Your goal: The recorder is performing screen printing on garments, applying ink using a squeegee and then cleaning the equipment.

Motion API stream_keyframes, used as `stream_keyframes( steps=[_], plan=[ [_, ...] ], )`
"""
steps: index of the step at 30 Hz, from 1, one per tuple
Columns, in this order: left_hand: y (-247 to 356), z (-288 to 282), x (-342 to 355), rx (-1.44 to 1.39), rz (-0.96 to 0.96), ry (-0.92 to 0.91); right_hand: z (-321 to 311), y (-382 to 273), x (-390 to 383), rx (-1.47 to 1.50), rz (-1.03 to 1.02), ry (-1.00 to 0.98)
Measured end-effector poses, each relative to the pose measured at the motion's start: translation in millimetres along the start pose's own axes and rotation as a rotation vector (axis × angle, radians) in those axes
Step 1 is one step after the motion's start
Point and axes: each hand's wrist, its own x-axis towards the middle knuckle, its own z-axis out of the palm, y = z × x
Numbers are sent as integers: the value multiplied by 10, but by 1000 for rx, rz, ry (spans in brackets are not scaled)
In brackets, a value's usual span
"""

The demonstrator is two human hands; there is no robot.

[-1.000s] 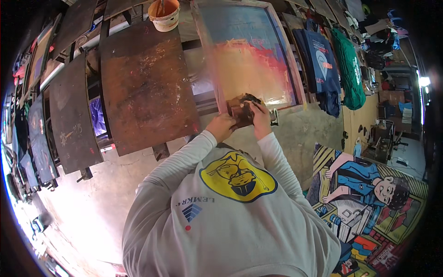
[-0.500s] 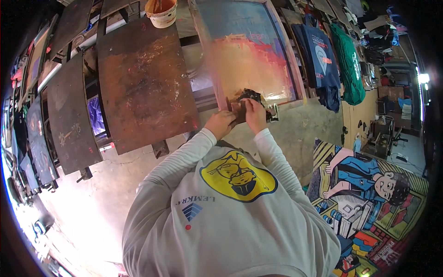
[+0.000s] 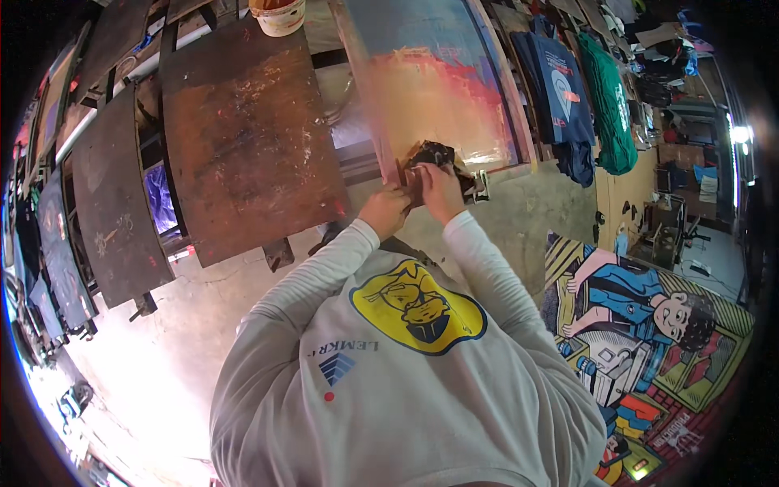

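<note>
A wooden-framed printing screen (image 3: pixel 363 89) lies at the far middle, its mesh (image 3: pixel 430 109) blue at the top and stained orange and pink below. At its near left corner my left hand (image 3: pixel 385 213) pinches a small brown piece (image 3: pixel 414 191) beside the frame's edge. My right hand (image 3: pixel 442 195) is closed on the same piece from the other side, its fingers bent over it. Just beyond my right fingers sits a dark, crumpled bundle (image 3: pixel 436 152) with brown patches, partly hidden by the hand. The exact kind of the brown piece cannot be made out.
To the left are a large stained brown board (image 3: pixel 251 146) and a narrower dark board (image 3: pixel 109 195). A white bucket (image 3: pixel 280 20) stands at the far edge. Navy (image 3: pixel 560 97) and green cloth (image 3: pixel 608 105) hang at the right, above a cartoon-printed panel (image 3: pixel 649 341).
My right hand has shifted slightly left, nearer my left hand, its fingers more bent over the brown piece. The whole view has moved a little; the left hand keeps its place at the corner.
</note>
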Motion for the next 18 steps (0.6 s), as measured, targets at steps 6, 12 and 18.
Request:
stream_keyframes(
  steps=[6,12,18],
  plan=[
    [-38,69,-20,-41,22,83,119,72,-26,-51,-56,-9],
    [1,48,-48,-92,64,189,97,21,2,-32,34,-75],
    [1,17,-80,-103,79,165,42,126,20,-110,121,-185]
  ],
)
